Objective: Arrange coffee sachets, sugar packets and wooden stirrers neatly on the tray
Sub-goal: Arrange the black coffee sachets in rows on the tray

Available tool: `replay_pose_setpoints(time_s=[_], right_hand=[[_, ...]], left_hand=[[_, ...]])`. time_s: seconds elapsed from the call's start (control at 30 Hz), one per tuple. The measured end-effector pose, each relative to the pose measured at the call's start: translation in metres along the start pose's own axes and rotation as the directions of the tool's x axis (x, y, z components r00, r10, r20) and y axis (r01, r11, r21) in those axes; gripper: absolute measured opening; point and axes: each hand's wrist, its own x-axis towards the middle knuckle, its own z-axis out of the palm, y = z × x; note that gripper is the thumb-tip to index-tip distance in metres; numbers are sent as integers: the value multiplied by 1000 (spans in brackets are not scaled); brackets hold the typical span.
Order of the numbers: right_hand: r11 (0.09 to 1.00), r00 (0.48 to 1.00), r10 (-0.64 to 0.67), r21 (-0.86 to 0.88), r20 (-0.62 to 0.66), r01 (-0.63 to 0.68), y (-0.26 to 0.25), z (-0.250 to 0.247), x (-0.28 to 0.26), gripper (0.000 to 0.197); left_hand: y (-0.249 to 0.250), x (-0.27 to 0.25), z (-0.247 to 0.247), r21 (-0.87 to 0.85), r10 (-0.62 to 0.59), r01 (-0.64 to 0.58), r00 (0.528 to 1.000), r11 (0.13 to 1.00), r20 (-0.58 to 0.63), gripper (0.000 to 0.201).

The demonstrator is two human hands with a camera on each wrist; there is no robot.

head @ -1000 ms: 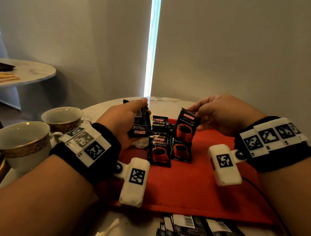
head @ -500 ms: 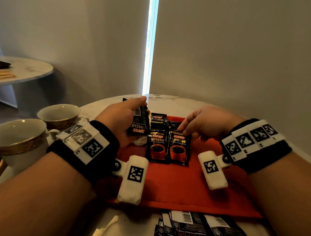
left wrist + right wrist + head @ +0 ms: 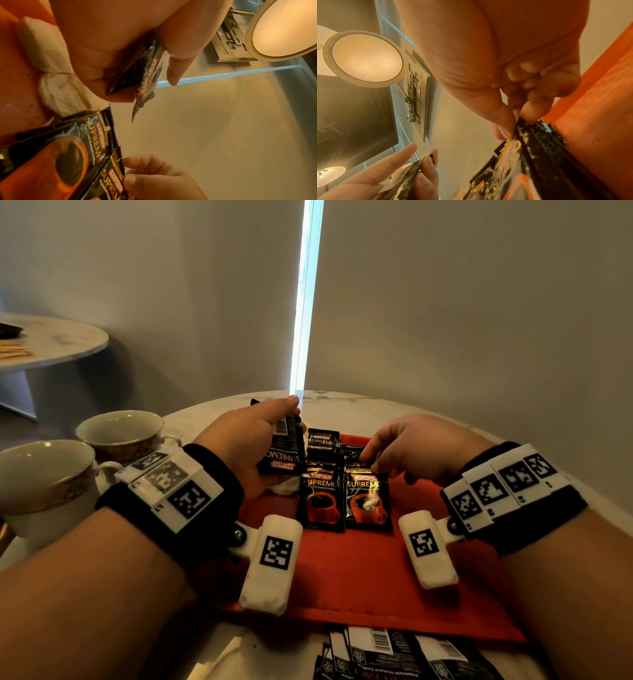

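Observation:
A red tray (image 3: 359,577) lies on the round marble table. On it two black coffee sachets (image 3: 322,498) lie side by side face up, with a third (image 3: 320,440) behind them. My right hand (image 3: 371,458) pinches the top edge of the right-hand sachet (image 3: 366,498); thumb and finger close on that sachet edge (image 3: 522,121) in the right wrist view. My left hand (image 3: 291,426) grips a small stack of sachets (image 3: 284,446) upright above the tray's far left corner. White sugar packets (image 3: 51,67) lie on the tray under that hand.
Several more sachets (image 3: 394,652) lie on the table in front of the tray's near edge. Two gold-trimmed cups (image 3: 120,429) (image 3: 44,470) stand to the left. A second round table (image 3: 51,347) with tan flat items is far left. Walls close in behind.
My right hand has brought its raised sachet down flat onto the tray beside the front sachet and still pinches its top edge. My left hand has barely moved.

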Motion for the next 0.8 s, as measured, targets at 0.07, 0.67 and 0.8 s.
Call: replay_pose_setpoints(time_s=[0.07, 0.67, 0.8], right_hand=[[1000, 1000, -3, -4, -8, 3, -1, 1, 0, 19], [999, 1000, -5, -37, -19, 4, -1, 0, -1, 13], [1000, 999, -14, -20, -44, 13, -2, -1, -2, 12]], left_hand=[[0, 0, 0, 14, -4, 4, 1000, 1000, -8, 21], [2, 0, -4, -45, -120, 124, 989, 991, 83, 25], [2, 1, -5, -100, -112, 123, 988, 987, 104, 34]])
